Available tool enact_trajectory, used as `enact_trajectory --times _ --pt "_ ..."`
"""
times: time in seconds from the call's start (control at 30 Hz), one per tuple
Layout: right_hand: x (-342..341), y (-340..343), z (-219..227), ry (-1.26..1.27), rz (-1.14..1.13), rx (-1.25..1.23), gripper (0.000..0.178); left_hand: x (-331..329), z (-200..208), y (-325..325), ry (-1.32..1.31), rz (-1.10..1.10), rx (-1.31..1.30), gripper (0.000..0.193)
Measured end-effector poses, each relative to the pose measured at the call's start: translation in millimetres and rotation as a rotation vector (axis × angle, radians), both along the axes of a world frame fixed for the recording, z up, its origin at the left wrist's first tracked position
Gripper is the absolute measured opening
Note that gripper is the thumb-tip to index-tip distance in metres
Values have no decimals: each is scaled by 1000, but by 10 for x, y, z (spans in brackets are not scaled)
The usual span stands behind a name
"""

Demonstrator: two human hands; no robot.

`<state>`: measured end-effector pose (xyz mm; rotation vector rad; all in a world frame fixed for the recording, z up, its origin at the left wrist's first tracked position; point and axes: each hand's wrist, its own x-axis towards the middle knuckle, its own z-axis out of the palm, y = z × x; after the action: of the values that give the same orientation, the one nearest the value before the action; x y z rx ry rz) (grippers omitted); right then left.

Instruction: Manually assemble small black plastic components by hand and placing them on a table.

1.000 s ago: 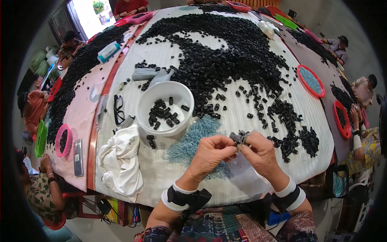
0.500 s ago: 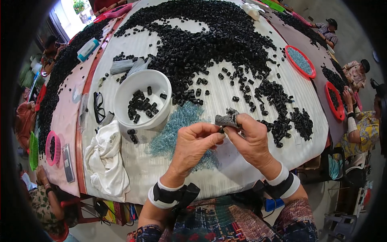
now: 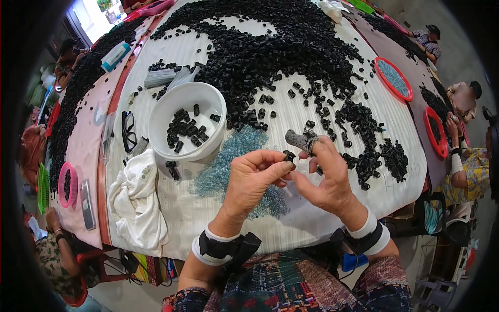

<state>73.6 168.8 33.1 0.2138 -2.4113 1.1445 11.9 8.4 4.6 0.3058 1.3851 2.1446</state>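
Observation:
My left hand (image 3: 254,176) pinches a small black plastic part (image 3: 289,156) between thumb and forefinger. Close beside it, my right hand (image 3: 328,179) has its thumb and fingers apart. A grey fabric-like sleeve (image 3: 300,140) covers its forefinger. Under and beyond my left hand lies a heap of small translucent blue pieces (image 3: 234,156), like little springs or rings. The white bowl (image 3: 156,144) at left holds several loose black cylindrical parts (image 3: 182,127). A large pile of similar black parts (image 3: 291,57) spreads over the table beyond my hands.
At left are a crumpled white cloth (image 3: 136,200), eyeglasses (image 3: 128,132) and bundled clear strips (image 3: 160,78). A small black pile (image 3: 395,154) lies at right. Red baskets (image 3: 410,93) stand on the side tables, where other people (image 3: 462,99) sit working.
My right hand has loosened from the pinch and drawn slightly right, its fingers spreading. My left hand keeps hold of the black part, which now shows more clearly.

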Motion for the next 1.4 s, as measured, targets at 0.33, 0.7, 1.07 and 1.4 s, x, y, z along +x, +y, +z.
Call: enact_trajectory --times 0.33,0.7,1.07,1.4 --pt "20 -102 -69 134 -29 422 29 -3 -46 -18 -35 -73 -56 15" --pt "25 -40 -77 83 -39 429 27 18 3 -26 -128 -113 -94 16" --pt "37 -42 -89 71 -3 449 27 7 -42 -42 -180 -156 -67 17" --pt "38 -49 -133 108 -18 472 28 -7 -85 -17 -153 -133 -31 16"
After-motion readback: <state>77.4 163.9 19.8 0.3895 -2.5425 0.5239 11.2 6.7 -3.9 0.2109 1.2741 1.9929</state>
